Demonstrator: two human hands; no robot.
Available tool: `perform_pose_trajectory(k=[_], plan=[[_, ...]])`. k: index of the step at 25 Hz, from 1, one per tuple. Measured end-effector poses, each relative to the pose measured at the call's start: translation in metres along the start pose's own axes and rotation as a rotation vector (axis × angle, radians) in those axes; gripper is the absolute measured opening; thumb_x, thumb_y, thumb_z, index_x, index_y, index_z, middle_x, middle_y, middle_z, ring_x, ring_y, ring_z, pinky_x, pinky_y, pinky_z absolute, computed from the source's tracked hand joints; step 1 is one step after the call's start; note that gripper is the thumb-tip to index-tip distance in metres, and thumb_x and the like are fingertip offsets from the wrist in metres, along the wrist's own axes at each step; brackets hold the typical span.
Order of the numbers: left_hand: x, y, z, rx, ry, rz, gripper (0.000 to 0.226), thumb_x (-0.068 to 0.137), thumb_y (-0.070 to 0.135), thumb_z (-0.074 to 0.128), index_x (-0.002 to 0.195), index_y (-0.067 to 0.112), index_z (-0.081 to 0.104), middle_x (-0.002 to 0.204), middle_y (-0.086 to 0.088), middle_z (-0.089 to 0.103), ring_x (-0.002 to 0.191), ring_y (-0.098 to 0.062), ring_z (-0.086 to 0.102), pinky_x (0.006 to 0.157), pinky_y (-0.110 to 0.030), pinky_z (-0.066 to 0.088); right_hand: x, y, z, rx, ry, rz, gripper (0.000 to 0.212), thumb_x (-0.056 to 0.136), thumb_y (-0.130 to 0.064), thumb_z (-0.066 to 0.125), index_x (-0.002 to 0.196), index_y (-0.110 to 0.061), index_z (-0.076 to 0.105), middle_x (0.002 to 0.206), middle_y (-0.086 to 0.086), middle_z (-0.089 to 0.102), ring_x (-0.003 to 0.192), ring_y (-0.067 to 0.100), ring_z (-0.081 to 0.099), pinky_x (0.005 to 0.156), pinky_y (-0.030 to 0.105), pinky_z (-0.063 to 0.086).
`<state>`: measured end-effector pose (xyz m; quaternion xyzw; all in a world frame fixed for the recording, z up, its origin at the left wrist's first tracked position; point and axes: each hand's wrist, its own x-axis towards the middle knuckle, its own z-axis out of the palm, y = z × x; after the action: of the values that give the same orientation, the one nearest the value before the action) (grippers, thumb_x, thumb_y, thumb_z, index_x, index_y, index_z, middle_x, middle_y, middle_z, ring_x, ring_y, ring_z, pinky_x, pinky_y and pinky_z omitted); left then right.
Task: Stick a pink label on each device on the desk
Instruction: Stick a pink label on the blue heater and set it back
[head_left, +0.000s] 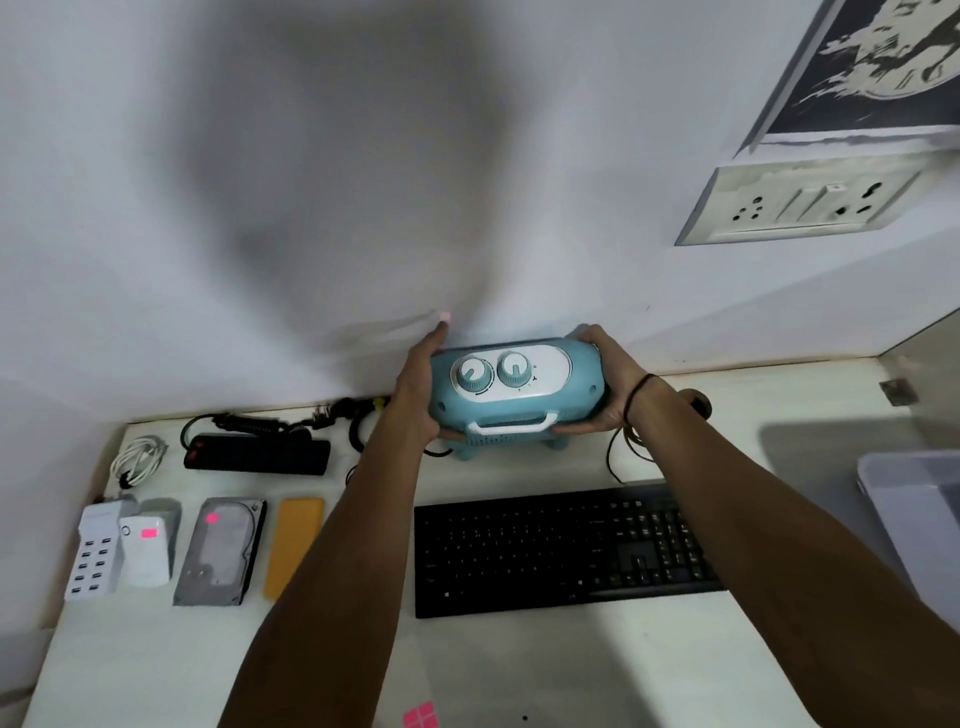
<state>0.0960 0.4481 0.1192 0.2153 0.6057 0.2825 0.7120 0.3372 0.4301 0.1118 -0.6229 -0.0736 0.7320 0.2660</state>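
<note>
On the tabletop (519, 670) near its back edge stands a teal heater (517, 397), clasped at both ends: left hand (418, 395) and right hand (610, 384) grip it, a pink label (445, 315) on a left fingertip.

I see the heater (517, 392) near the bench's (649, 665) back edge, between left hand (415, 395) and right hand (605, 387). Keyboard (561, 551) lies in front of it. Along the left side, from the left edge: charging hub (93, 553), adapter (145, 551), hard drive (221, 553), case (293, 545). Power strip (257, 454) lies behind them. Label sheet (421, 717) at front edge.
</note>
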Motion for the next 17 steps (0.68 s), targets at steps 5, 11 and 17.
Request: perform_pose_trajectory(k=[5,11,17], plan=[[-0.048,-0.023,0.005,-0.021,0.095,0.160,0.064,0.059,0.070,0.084,0.104,0.027,0.070,0.106,0.006,0.075,0.098,-0.027,0.070,0.082,-0.057,0.055,-0.035,0.035,-0.017,0.110,-0.115,-0.099,0.041,0.074,-0.041,0.060,0.104,-0.014,0.068,0.098,0.011,0.068,0.096,0.035,0.064,0.102,0.056,0.046],[-0.125,-0.082,-0.022,0.011,-0.012,0.692,0.037,0.078,0.034,0.083,0.108,0.020,0.068,0.117,0.003,0.071,0.110,-0.030,0.070,0.086,-0.057,0.059,-0.084,0.085,-0.032,0.175,-0.315,-0.148,0.062,0.077,-0.056,0.071,0.120,-0.011,0.069,0.118,0.012,0.066,0.102,0.032,0.065,0.093,0.053,0.052],[-0.177,-0.101,-0.041,0.000,-0.132,0.879,0.027,0.077,0.026,0.081,0.100,0.016,0.071,0.150,0.012,0.054,0.134,-0.017,0.057,0.098,-0.051,0.055,-0.132,0.105,-0.010,0.124,-0.286,-0.264,0.059,0.083,-0.045,0.073,0.133,-0.015,0.063,0.131,0.011,0.065,0.111,0.032,0.065,0.102,0.050,0.048]])
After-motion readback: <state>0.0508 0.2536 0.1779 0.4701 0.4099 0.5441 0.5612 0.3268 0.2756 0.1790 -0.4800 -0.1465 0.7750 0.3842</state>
